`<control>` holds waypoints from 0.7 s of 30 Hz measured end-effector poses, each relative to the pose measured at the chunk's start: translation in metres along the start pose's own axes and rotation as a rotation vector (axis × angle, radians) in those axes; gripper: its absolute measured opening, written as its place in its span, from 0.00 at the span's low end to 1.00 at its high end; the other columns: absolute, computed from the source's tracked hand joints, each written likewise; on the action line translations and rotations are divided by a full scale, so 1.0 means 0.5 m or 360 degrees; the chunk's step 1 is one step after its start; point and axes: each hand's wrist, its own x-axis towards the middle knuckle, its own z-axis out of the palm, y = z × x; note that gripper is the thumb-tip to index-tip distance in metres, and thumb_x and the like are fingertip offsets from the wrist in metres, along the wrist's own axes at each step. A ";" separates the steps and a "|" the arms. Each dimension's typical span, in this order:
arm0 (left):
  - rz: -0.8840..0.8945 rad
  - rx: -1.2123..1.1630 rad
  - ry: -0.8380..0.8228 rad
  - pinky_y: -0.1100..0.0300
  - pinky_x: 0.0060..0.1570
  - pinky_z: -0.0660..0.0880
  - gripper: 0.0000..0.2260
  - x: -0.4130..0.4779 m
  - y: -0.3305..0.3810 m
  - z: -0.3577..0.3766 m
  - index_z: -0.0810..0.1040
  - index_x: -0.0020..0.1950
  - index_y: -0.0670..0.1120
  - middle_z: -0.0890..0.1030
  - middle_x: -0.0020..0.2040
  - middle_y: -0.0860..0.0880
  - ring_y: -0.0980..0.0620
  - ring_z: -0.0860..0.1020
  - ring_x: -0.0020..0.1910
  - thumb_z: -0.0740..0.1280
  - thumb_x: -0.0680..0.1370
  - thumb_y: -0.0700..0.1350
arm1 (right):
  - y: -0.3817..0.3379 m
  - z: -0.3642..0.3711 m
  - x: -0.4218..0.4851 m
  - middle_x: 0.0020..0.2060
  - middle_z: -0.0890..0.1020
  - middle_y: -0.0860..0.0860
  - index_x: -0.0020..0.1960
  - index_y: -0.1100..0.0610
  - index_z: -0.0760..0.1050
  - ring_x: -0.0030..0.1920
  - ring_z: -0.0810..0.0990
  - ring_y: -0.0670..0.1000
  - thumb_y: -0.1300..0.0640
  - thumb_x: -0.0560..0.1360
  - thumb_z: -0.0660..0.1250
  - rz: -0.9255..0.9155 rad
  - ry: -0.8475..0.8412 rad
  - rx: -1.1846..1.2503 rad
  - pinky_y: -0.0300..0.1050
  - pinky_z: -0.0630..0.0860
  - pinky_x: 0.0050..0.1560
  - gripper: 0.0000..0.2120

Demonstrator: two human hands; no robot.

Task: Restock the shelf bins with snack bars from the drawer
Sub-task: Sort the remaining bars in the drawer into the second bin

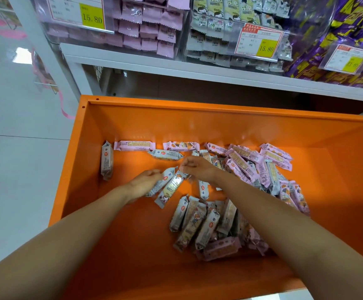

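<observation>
Held bars: 2 grey snack bars [168, 187], tilted, just off the centre of the drawer [133, 245] toward 10 o'clock
Left hand [142, 184]: grasping those bars from 8 o'clock
Right hand [197, 169]: fingers curled at the bars' 1 o'clock tips; grasping or not, cannot tell
Drawer: orange, open
Loose bars: grey heap [200, 226] at 5 o'clock, pink heap [252, 165] at 2 o'clock, 1 grey bar [107, 161] against the 9 o'clock wall
Shelf bins [146, 24]: at 12 o'clock above the drawer, stocked pink, white, purple

Both bare forearms extended: left enters from 7 o'clock, right from 4 o'clock, converging at centre. Left grip [146, 184] blurred, fingers around snack bars [169, 188]. Right grip [196, 169] curled, pinching their 1 o'clock end.
</observation>
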 end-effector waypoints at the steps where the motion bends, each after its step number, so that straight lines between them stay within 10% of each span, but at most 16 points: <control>1: 0.0021 -0.0003 0.0002 0.62 0.59 0.66 0.14 0.002 -0.002 -0.001 0.69 0.69 0.49 0.70 0.63 0.55 0.54 0.70 0.62 0.59 0.84 0.47 | 0.000 -0.001 0.001 0.44 0.79 0.47 0.49 0.57 0.74 0.37 0.78 0.47 0.59 0.80 0.66 0.0003 0.0007 0.0004 0.52 0.79 0.52 0.02; 8: 0.0034 -0.0020 -0.0070 0.70 0.36 0.70 0.21 0.000 -0.008 -0.007 0.67 0.62 0.47 0.74 0.42 0.50 0.55 0.75 0.41 0.74 0.74 0.40 | 0.002 -0.007 -0.002 0.46 0.79 0.49 0.50 0.60 0.74 0.40 0.80 0.50 0.59 0.80 0.65 0.0044 -0.0006 0.0012 0.51 0.80 0.50 0.03; 21: -0.0033 -0.0238 -0.0017 0.53 0.59 0.76 0.19 0.007 -0.002 -0.006 0.76 0.57 0.39 0.83 0.54 0.42 0.45 0.81 0.55 0.78 0.69 0.38 | -0.026 0.008 -0.008 0.47 0.78 0.53 0.51 0.59 0.77 0.45 0.78 0.51 0.61 0.79 0.66 -0.0052 0.0057 0.0291 0.42 0.81 0.42 0.02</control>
